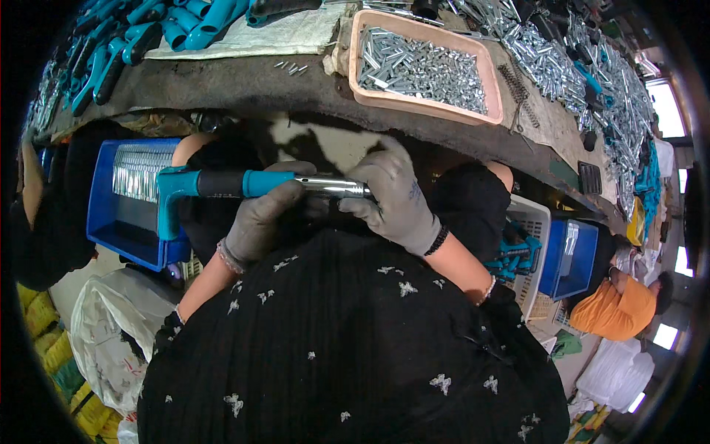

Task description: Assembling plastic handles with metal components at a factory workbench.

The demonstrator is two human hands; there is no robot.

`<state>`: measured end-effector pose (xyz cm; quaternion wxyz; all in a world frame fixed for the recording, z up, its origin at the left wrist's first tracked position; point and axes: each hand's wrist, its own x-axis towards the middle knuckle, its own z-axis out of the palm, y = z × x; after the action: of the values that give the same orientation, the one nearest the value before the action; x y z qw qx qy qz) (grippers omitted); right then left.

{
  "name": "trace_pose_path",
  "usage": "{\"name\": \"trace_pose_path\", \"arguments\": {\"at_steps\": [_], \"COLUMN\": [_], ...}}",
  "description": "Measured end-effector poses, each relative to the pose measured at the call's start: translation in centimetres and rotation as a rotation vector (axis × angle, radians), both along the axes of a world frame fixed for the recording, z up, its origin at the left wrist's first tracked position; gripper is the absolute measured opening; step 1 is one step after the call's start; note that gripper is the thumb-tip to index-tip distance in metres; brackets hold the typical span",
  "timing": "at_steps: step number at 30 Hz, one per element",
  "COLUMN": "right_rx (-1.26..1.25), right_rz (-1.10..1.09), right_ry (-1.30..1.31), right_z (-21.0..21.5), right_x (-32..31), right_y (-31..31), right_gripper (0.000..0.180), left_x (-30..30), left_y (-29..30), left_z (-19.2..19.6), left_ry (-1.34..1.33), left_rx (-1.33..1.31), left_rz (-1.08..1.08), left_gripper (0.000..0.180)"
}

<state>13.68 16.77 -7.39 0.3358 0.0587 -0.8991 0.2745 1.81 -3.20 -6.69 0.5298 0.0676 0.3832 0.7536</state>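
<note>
Across my lap lies a teal-and-black tool handle [222,183] with a hooked teal end at the left and a shiny metal shaft [329,185] at the right. My left hand [265,218], in a grey glove, is closed round the teal sleeve by the shaft. In a matching glove, my right hand [399,196] has its thumb and fingers pinched at the free end of the metal shaft. Whether a small part also sits in those fingertips is hidden.
On the bench, a pink tray [425,66] holds small metal pins. Teal handles [177,26] lie far left, metal parts [551,74] far right. A blue bin [137,203] with metal pieces stands left; a white crate [529,251] and another blue bin [569,259] right. A person in orange [614,307] sits beyond.
</note>
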Motion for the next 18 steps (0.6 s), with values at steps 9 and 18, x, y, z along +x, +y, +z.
{"name": "trace_pose_path", "arguments": {"at_steps": [9, 18], "right_rx": [-1.079, -0.538], "right_rz": [0.334, -0.049], "right_ry": [-0.687, -0.998], "right_z": [-4.6, 3.1], "right_x": [1.9, 6.4], "right_y": [3.1, 5.7], "right_gripper": [0.064, 0.054], "left_x": [-2.0, -4.5], "left_y": [3.4, 4.4], "left_z": [0.3, -4.1], "left_ry": [0.652, 1.872], "left_rx": [-0.143, -0.555], "left_rz": [-0.212, -0.616], "left_gripper": [0.036, 0.03]}}
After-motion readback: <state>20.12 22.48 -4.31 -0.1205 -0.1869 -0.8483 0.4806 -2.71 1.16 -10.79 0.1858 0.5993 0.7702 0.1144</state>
